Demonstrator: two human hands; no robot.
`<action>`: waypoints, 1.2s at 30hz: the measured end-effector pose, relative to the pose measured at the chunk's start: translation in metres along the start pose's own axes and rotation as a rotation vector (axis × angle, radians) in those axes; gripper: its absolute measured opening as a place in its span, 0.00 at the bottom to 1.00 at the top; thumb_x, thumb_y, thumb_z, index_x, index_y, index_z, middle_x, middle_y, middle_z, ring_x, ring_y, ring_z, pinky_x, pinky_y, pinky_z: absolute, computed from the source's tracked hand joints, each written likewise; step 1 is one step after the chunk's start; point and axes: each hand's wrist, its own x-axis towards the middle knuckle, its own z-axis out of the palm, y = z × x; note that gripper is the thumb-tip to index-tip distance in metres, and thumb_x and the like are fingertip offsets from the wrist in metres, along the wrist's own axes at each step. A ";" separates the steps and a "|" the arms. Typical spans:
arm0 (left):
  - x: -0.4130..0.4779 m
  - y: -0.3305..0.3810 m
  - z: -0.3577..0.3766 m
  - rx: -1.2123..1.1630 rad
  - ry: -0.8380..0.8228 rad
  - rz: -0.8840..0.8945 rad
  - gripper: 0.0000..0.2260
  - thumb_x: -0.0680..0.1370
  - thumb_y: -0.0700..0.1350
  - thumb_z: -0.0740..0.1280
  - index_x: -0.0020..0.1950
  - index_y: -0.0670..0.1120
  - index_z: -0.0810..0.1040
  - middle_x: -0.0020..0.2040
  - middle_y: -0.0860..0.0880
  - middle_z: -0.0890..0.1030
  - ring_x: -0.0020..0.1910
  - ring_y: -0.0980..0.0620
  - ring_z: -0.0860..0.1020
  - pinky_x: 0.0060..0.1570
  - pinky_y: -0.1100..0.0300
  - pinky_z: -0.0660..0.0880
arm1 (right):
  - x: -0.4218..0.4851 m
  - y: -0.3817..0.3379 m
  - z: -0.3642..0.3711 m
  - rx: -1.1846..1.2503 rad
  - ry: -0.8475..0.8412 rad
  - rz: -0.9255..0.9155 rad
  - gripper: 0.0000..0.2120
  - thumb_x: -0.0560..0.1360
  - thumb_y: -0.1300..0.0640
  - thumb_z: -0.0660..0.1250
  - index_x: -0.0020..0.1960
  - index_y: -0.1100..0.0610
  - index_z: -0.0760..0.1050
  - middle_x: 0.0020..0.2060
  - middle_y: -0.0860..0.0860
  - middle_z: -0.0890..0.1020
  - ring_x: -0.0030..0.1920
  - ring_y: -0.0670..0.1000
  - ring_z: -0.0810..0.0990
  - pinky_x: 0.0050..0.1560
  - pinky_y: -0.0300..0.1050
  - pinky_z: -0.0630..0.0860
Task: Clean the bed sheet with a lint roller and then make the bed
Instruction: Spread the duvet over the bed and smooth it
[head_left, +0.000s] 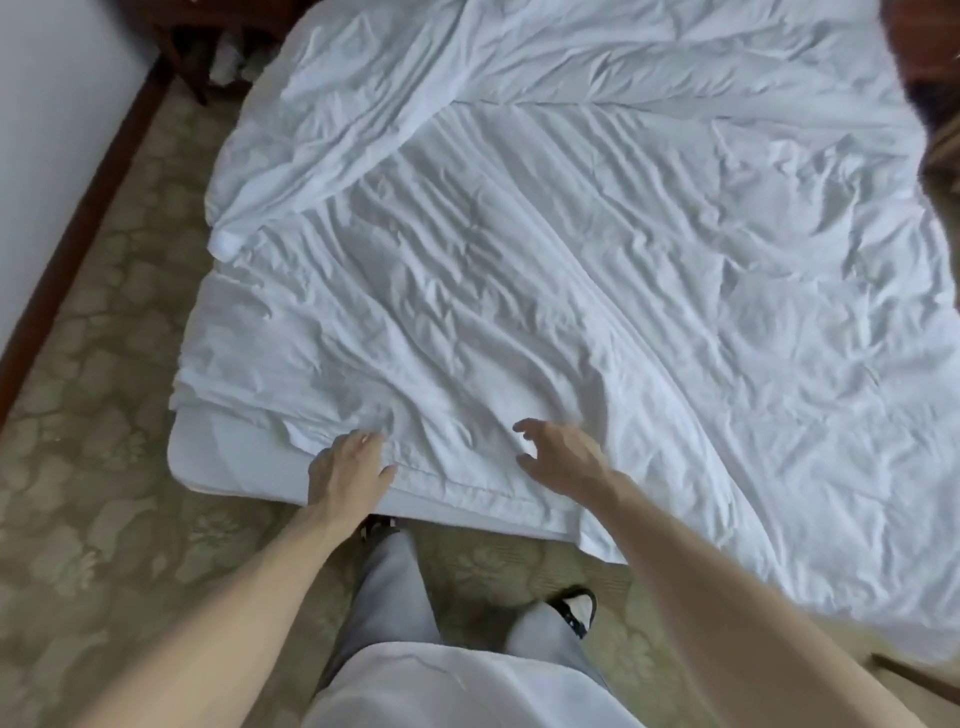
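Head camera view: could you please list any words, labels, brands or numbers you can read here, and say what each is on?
None: no readable text anywhere in this view.
White duvet: plain, no label showing.
Mattress corner: no tag visible.
Patterned carpet: floral motif only, no lettering.

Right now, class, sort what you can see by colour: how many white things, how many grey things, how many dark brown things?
White: 2, the duvet and the mattress.
Grey: 1, the trousers.
Dark brown: 1, the skirting board.
Total: 4
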 end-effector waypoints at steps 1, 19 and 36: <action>0.013 -0.014 -0.003 0.022 -0.012 0.037 0.15 0.80 0.54 0.67 0.61 0.47 0.78 0.59 0.49 0.80 0.58 0.46 0.78 0.51 0.51 0.77 | 0.011 -0.010 0.006 -0.001 0.006 -0.002 0.24 0.79 0.51 0.65 0.74 0.48 0.69 0.63 0.50 0.81 0.61 0.55 0.80 0.55 0.52 0.80; 0.223 -0.321 0.092 0.187 0.112 0.391 0.33 0.74 0.41 0.75 0.77 0.43 0.68 0.75 0.43 0.70 0.73 0.41 0.69 0.73 0.41 0.60 | 0.251 -0.229 0.137 -0.391 -0.020 0.189 0.41 0.69 0.43 0.78 0.71 0.60 0.63 0.61 0.56 0.72 0.61 0.58 0.74 0.59 0.53 0.73; 0.095 -0.337 -0.013 -0.193 0.607 0.335 0.12 0.70 0.31 0.63 0.48 0.42 0.82 0.40 0.46 0.82 0.39 0.42 0.80 0.38 0.50 0.77 | 0.118 -0.277 0.118 -0.361 0.624 -0.043 0.17 0.52 0.73 0.72 0.30 0.56 0.71 0.23 0.51 0.74 0.21 0.58 0.74 0.30 0.43 0.68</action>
